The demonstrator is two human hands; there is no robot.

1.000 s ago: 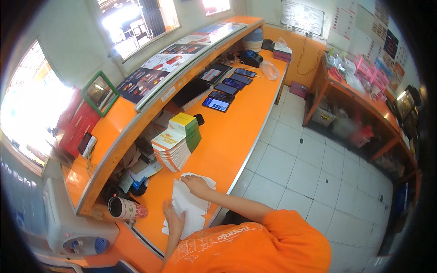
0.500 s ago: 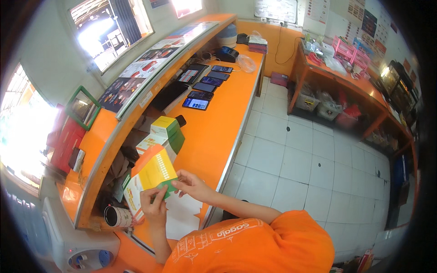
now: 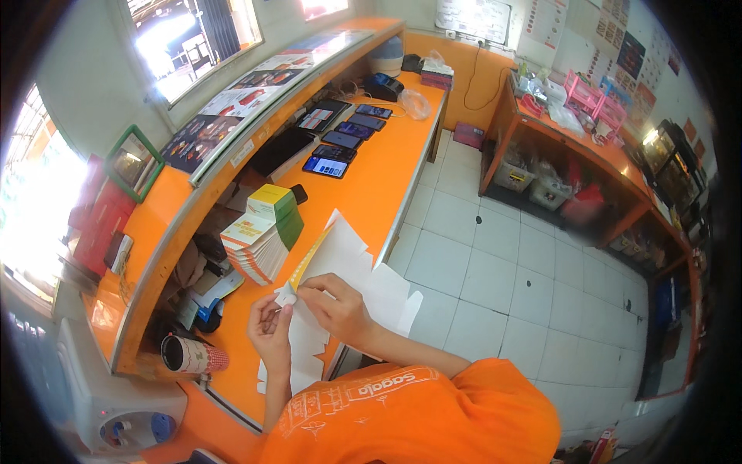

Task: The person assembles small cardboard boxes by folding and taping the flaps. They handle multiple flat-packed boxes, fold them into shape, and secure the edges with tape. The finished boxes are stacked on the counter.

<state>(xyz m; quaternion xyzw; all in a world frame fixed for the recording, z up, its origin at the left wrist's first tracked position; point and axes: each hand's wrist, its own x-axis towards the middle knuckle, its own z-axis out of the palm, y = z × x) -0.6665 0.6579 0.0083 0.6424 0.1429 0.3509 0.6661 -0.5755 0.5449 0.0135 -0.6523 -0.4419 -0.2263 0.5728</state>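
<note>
Both my hands hold one cardboard box blank (image 3: 338, 249) above the orange counter (image 3: 363, 179). Its white inner side faces right, and a strip of its printed yellow side shows at the left edge. My left hand (image 3: 270, 331) pinches the near corner, thumb on top. Closed on the same corner, my right hand (image 3: 340, 311) bends a small flap there. More white blank cardboard (image 3: 393, 298) lies on the counter beneath my right hand and sticks out past its edge. Just beyond my left hand stands a stack of folded yellow, green and white boxes (image 3: 259, 236).
Several phones (image 3: 341, 140) lie in a row farther up the counter, near a card machine (image 3: 384, 87). A patterned cup (image 3: 193, 354) stands at the left by a water dispenser (image 3: 116, 410). Across the tiled floor is an orange table (image 3: 558, 127) with pink baskets.
The blank has turned from its printed yellow and orange face to nearly edge-on, showing its white inside. Both hands have shifted with it and still grip its near corner.
</note>
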